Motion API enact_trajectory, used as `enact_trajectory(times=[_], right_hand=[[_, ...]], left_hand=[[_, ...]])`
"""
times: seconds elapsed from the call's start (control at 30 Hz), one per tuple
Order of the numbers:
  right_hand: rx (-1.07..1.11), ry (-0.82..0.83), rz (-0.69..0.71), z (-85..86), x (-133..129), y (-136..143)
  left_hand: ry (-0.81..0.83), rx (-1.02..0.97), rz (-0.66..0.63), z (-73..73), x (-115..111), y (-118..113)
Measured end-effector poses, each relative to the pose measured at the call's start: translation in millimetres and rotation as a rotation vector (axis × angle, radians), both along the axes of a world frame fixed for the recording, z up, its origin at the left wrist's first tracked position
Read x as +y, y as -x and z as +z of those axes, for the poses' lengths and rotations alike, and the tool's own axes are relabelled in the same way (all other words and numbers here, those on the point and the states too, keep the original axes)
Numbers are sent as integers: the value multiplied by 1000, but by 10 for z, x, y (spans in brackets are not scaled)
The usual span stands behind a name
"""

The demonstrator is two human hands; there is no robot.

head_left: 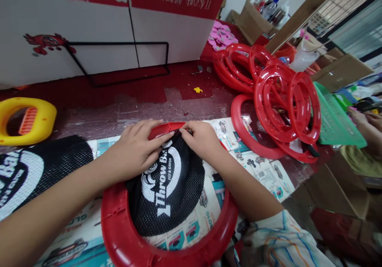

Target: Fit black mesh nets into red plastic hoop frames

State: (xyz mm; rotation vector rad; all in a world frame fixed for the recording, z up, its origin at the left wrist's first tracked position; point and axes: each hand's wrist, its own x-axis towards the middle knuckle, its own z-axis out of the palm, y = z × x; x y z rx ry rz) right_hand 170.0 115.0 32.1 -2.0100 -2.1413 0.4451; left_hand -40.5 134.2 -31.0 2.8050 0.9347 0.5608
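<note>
A large red plastic ring (119, 227) lies on a printed cardboard sheet (235, 139) in front of me. Black mesh fabric with white "Throw Ball" lettering (191, 191) hangs inside the ring, its upper edge at the ring's far rim. My left hand (137, 151) lies over the far left rim with fingers spread, the index fingertip on the mesh edge. At that same edge, my right hand (199, 137) pinches the fabric between thumb and bent fingers. The ring's far side is partly hidden by both hands.
Red rings (286, 100) are piled at the right, beside a green basket (337, 115). A yellow handle piece (44, 119) and another black mesh (65, 159) lie left. A black wire frame (119, 43) stands by a large box (98, 28). Another person's hands (367, 119) show far right.
</note>
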Motion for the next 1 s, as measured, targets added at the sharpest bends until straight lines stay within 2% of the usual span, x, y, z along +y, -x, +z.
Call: enact_trajectory(times=[0.77,1.0], right_hand=[[-117,33,-15,35,22,56],[-173,32,-33,59,23,138]], left_hand=[[88,93,115,83,-59,-86],[56,170,125,135,-64,-107]])
